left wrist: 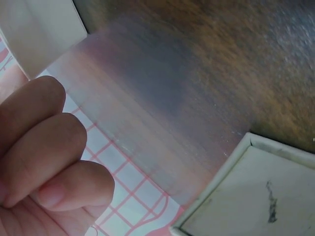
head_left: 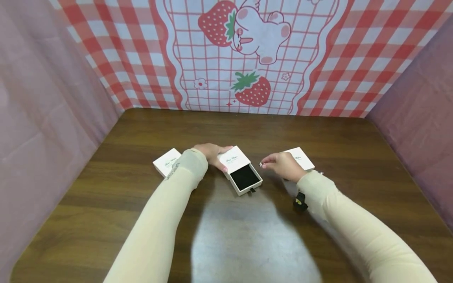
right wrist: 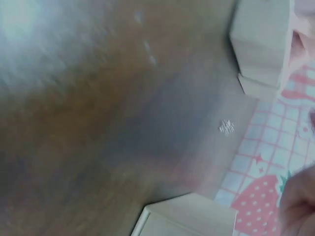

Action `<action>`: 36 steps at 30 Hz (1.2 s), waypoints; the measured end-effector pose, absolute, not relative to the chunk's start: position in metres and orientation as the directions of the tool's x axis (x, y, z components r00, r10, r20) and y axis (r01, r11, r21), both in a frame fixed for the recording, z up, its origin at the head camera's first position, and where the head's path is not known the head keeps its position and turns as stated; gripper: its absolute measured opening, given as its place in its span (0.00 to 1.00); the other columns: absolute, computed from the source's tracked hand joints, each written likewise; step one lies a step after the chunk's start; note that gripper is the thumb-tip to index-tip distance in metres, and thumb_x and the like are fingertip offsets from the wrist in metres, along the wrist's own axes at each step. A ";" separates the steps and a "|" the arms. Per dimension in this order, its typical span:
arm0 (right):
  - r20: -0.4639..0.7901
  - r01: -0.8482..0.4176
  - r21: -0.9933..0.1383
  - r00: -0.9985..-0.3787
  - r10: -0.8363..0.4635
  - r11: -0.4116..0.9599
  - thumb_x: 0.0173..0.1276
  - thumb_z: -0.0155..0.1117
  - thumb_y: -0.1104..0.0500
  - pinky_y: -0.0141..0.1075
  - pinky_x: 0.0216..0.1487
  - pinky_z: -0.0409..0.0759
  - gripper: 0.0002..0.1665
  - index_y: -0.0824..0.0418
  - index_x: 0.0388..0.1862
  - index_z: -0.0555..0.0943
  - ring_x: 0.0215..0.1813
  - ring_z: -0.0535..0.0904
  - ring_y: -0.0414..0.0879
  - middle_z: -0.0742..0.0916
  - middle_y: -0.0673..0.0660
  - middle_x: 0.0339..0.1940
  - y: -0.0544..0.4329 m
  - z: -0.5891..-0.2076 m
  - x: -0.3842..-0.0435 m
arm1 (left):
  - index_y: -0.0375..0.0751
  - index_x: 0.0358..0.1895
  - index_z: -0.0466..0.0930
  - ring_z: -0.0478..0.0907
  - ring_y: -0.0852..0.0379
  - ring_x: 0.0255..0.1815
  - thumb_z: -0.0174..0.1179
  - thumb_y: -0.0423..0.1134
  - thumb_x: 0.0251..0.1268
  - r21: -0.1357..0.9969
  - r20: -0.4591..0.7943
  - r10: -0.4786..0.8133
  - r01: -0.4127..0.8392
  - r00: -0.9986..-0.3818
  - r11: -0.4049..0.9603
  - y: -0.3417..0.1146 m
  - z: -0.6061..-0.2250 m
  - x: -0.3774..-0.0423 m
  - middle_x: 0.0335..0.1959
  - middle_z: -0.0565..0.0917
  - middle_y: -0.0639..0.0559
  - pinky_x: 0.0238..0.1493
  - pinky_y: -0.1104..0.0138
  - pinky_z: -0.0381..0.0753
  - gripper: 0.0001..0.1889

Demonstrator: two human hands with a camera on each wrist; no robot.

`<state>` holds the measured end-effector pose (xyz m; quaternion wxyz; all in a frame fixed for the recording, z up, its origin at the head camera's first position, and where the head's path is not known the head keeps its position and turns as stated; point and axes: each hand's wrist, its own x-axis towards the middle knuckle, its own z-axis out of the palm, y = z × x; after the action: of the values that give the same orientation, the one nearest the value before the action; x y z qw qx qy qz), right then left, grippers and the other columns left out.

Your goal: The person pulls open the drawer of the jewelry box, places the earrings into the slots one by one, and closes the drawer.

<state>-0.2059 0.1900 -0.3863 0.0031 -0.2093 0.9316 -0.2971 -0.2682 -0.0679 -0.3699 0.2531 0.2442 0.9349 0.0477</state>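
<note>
A white lidded drawer box (head_left: 233, 159) with small dark lettering stands mid-table, its tray (head_left: 245, 177) pulled partway out toward the near side and lined in black. My left hand (head_left: 212, 153) grips the box's sleeve, thumb on the near left side and fingers at the far side. In the left wrist view its curled fingers (left wrist: 59, 147) show beside the box's edge. Just right of the tray, my right hand (head_left: 284, 165) pinches a small shiny piece of jewelry (head_left: 261, 164) between thumb and fingertips; its exact kind I cannot tell.
A second white box (head_left: 168, 161) lies at the left, partly behind the left sleeve. Another white box (head_left: 301, 158) lies beyond the right hand, with a small shiny thing (head_left: 321, 173) near its corner. A checked strawberry curtain (head_left: 226, 86) hangs behind the wooden table (head_left: 106, 212).
</note>
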 end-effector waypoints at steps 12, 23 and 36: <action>0.389 -0.679 -0.538 -0.725 -0.568 0.499 0.53 0.70 0.74 0.36 0.32 0.81 0.06 0.73 0.32 0.85 0.31 0.84 0.45 0.88 0.63 0.30 0.203 -0.393 -0.192 | 0.61 0.77 0.47 0.64 0.48 0.68 0.66 0.62 0.53 0.236 -0.438 0.497 0.438 -0.749 0.868 -0.064 -0.374 -0.270 0.71 0.65 0.44 0.63 0.58 0.66 0.50; 0.410 -0.848 -0.320 -0.526 -0.745 0.422 0.52 0.72 0.71 0.41 0.35 0.82 0.07 0.70 0.32 0.85 0.32 0.85 0.49 0.88 0.59 0.30 0.197 -0.383 -0.203 | 0.61 0.77 0.47 0.65 0.48 0.68 0.66 0.62 0.53 0.240 -0.443 0.489 0.426 -0.752 0.872 -0.068 -0.374 -0.271 0.70 0.65 0.43 0.62 0.57 0.67 0.50; 0.313 -0.835 -0.353 -0.531 -0.788 0.422 0.55 0.72 0.69 0.41 0.38 0.82 0.05 0.69 0.32 0.85 0.35 0.86 0.49 0.88 0.59 0.31 0.196 -0.387 -0.209 | 0.62 0.77 0.47 0.65 0.46 0.68 0.67 0.65 0.48 0.251 -0.448 0.509 0.443 -0.735 0.861 -0.067 -0.382 -0.281 0.70 0.65 0.42 0.64 0.57 0.66 0.53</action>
<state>-0.2092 0.1961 -0.3874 -0.0495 -0.4819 0.8419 -0.2379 -0.2810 -0.0670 -0.3821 0.2590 0.2562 0.9291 0.0638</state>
